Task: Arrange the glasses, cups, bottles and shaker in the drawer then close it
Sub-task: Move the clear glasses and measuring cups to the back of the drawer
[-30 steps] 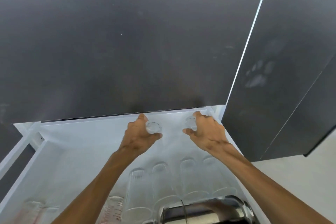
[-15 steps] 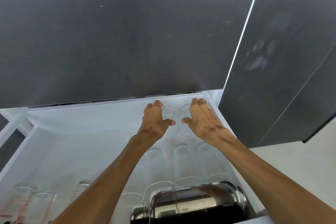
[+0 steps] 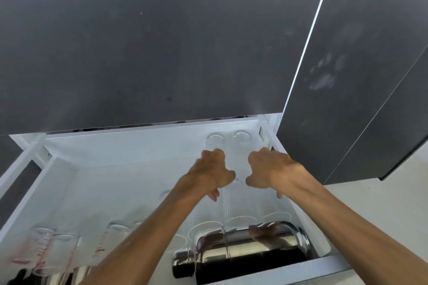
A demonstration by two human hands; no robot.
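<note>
The white drawer (image 3: 58,169) stands open below me. Two small clear glasses (image 3: 215,142) (image 3: 242,137) stand side by side in its back right corner. My left hand (image 3: 209,172) and my right hand (image 3: 271,169) hover just in front of them, apart from the glass, fingers loosely curled and holding nothing. Tall clear glasses (image 3: 239,206) lie in a row under my wrists. A shiny steel shaker (image 3: 254,250) lies on its side at the front right. Clear glasses with red print (image 3: 41,247) sit at the front left.
A dark cabinet front (image 3: 162,41) rises right behind the drawer. A dark door panel (image 3: 347,76) stands to the right, above a pale floor (image 3: 382,210). Another steel item (image 3: 69,274) shows at the bottom left edge. The drawer's left and middle floor shows bare white.
My hands carried the two small glasses to the back right corner, let go of them and drew back toward me. The view dropped, showing more of the drawer front.
</note>
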